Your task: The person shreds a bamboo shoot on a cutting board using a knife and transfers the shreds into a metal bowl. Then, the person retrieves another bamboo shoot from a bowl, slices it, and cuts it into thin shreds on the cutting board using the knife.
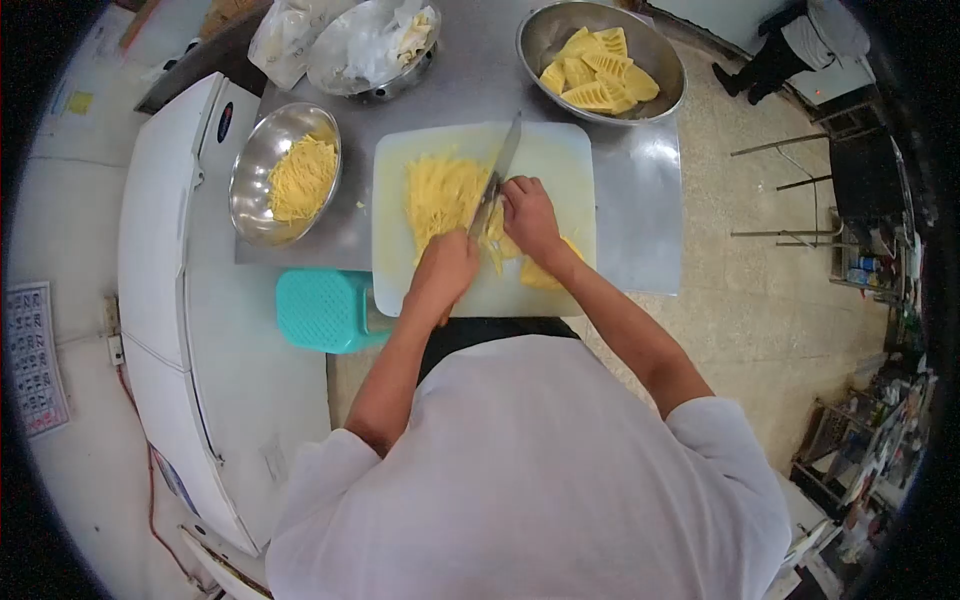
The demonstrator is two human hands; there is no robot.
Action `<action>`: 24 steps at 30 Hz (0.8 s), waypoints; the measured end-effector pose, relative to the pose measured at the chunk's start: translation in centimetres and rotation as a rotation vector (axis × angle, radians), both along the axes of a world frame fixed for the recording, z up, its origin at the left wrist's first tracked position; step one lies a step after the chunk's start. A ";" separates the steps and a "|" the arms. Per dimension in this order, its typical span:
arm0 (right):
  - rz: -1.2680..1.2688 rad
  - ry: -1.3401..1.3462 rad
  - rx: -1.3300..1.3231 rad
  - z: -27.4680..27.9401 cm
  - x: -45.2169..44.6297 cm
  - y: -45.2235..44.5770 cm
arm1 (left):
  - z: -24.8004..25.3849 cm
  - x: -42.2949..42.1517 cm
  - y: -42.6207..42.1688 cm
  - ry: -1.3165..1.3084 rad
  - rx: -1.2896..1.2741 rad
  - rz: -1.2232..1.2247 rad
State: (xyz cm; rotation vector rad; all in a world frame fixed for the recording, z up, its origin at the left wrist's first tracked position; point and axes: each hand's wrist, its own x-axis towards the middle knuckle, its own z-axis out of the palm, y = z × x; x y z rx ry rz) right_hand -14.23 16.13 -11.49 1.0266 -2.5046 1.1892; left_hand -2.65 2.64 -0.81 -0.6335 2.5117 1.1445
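Note:
A white cutting board (400, 290) lies on the steel table. My left hand (445, 272) is closed round the handle of a long knife (507, 150), whose blade points away from me. Beside the blade, my right hand (532, 215) has its fingers bent together over yellow pieces; what they press on is mostly hidden. Thin yellow shreds (438, 195) form a pile left of the blade. A larger yellow piece (541, 275) rests under my right wrist.
A steel bowl (247, 185) of shreds stands left, another bowl (672, 85) with yellow chunks back right. Plastic bags (365, 50) fill a back-left bowl. A turquoise stool (320, 310) and white freezer (155, 220) are left. A person (800, 45) stands far right.

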 end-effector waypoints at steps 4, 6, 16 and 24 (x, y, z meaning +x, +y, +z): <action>-0.027 0.005 0.049 -0.4 0.4 -0.1 | -3.7 0.5 -0.4 0.142 -0.130 -0.118; -0.009 0.004 0.003 0.0 0.1 0.0 | -3.3 0.3 -0.3 0.117 -0.138 -0.146; -0.016 0.016 -0.025 -0.1 0.0 -0.1 | -0.6 1.3 -0.1 0.053 -0.081 -0.055; -0.024 0.006 0.009 -0.3 0.1 0.0 | 1.9 0.6 -0.4 -0.095 0.058 0.018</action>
